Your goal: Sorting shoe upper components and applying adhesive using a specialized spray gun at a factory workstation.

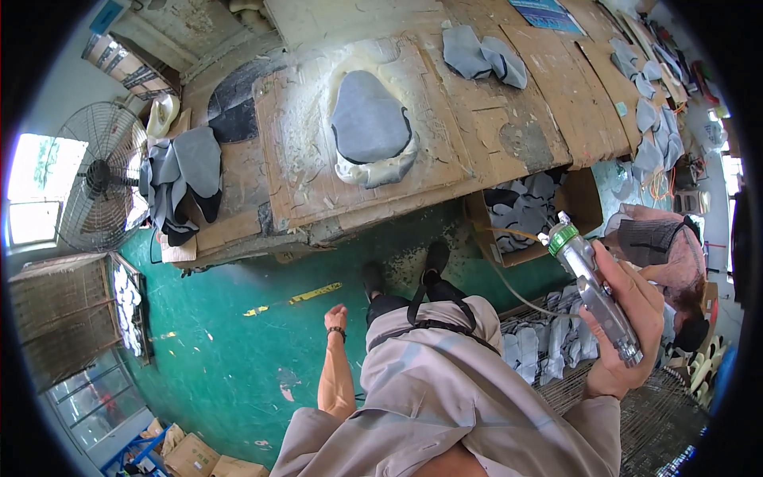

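My right hand [632,326] is wrapped round a silver spray gun [592,290] with a green ring near its nozzle end, raised at the right. A thin hose runs near the gun's tip. My left hand [336,317] hangs low beside my body over the green floor, fingers curled in, with nothing seen in it. On the cardboard-covered table ahead lies a grey fabric piece [372,118], rounded and dark-edged, over a pale form [373,173]. Whitish residue coats the cardboard [298,159] around it. Both hands are apart from that piece.
Grey fabric pieces [197,159] lie at the table's left end, others [481,56] at the far right. A carton [584,203] of grey pieces stands under the table's right side. A large fan [99,171] is at the left, a wire rack [636,421] at the lower right.
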Motion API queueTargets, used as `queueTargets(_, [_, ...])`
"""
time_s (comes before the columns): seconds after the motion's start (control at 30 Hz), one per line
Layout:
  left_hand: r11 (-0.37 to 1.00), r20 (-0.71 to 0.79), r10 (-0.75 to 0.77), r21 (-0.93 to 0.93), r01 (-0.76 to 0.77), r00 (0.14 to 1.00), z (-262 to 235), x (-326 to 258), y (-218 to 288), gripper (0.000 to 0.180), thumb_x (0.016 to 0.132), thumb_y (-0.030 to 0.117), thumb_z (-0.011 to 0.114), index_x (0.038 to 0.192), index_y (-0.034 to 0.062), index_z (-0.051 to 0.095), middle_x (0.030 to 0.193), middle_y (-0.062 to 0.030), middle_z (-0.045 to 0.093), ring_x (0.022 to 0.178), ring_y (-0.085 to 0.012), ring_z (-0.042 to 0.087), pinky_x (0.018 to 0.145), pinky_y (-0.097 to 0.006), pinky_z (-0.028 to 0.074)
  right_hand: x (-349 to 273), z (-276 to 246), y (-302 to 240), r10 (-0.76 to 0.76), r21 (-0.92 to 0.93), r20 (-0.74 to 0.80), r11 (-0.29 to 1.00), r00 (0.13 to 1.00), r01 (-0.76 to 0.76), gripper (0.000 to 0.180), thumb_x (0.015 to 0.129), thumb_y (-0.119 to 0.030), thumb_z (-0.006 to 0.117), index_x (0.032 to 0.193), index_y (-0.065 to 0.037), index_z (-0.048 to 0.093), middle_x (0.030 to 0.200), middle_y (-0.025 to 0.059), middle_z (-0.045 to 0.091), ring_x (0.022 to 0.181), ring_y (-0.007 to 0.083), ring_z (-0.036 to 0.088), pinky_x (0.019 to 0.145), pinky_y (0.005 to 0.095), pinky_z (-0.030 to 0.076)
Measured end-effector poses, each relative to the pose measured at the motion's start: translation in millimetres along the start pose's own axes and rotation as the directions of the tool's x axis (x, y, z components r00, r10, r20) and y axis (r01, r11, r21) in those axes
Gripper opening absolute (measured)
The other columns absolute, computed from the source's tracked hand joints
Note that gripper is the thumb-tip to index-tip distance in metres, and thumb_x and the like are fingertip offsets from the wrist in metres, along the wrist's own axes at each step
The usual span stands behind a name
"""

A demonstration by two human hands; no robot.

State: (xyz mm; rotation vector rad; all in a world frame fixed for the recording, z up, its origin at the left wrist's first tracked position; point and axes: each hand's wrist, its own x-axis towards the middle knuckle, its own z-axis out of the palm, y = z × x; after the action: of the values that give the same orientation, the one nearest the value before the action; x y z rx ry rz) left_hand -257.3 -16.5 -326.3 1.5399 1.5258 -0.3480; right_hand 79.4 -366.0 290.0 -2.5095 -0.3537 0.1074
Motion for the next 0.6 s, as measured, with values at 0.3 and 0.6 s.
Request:
queueTargets(0.3, [0.842, -0.071, 0.497, -0.203, -0.5, 0.865, -16, -20, 157, 0.028, 0.093, 0.018, 0.07, 0.118, 0.0039, 0.074, 0.104, -0.0055, 0.075, 0.095, -0.0122, 0.068, 0.087, -0.027, 0.052, -16, 30, -37, -0.23, -0.013, 0.034, 0.973, 0.972, 0.231, 0.057, 0.072, -0.023, 0.08, 0.123, 0.001, 0.072, 0.093, 0.0129, 0.071, 0.074, 0.0207, 0.063, 0.078, 0.0291, 0.047])
queueTargets(0.6, [0.489, -0.319, 0.71, -0.418, -0.766, 0.628, -46, -61, 328, 0.024, 0.097, 0.012, 0.066, 0.119, 0.0009, 0.071, 0.109, -0.0019, 0.071, 0.099, -0.011, 0.065, 0.091, -0.027, 0.05, -43, 20, -43, -0.261, 0.044, 0.053, 0.965, 0.964, 0.259, 0.054, 0.071, -0.022, 0.072, 0.12, 0.0, 0.073, 0.085, 0.0113, 0.068, 0.072, 0.0207, 0.062, 0.072, 0.0336, 0.045])
